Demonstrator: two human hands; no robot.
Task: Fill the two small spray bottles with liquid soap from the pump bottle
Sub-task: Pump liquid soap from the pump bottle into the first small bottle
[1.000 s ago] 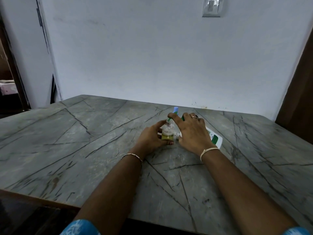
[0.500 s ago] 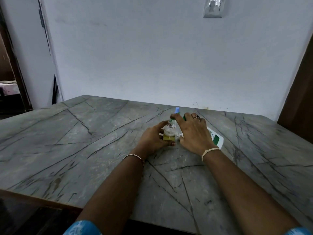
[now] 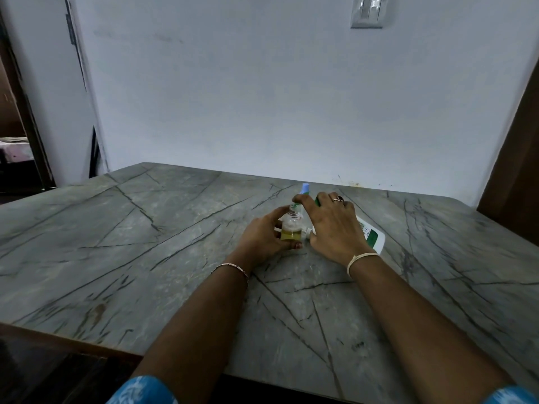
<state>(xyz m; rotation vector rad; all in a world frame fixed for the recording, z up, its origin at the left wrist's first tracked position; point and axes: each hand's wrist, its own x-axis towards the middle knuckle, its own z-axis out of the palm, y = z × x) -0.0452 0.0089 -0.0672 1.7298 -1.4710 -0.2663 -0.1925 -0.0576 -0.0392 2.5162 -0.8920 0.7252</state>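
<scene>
My left hand (image 3: 262,237) grips a small clear spray bottle (image 3: 290,228) with no cap, standing on the table with yellow liquid in its lower part. My right hand (image 3: 332,225) lies over the top of the white pump bottle (image 3: 372,236) with a green label, which leans toward the small bottle. My fingers cover the pump head, and its green nozzle (image 3: 296,204) reaches to the small bottle's open neck. A light blue cap (image 3: 305,188) sticks up behind my right index finger; what it sits on is hidden.
The bottles stand on a grey veined stone table (image 3: 145,243) set against a white wall. A brown door edge (image 3: 513,170) is at the right. An open doorway (image 3: 17,141) is at the left. A light switch (image 3: 368,11) is on the wall.
Both hands and the bottles keep the same places and grips. Only the view has shifted slightly.
</scene>
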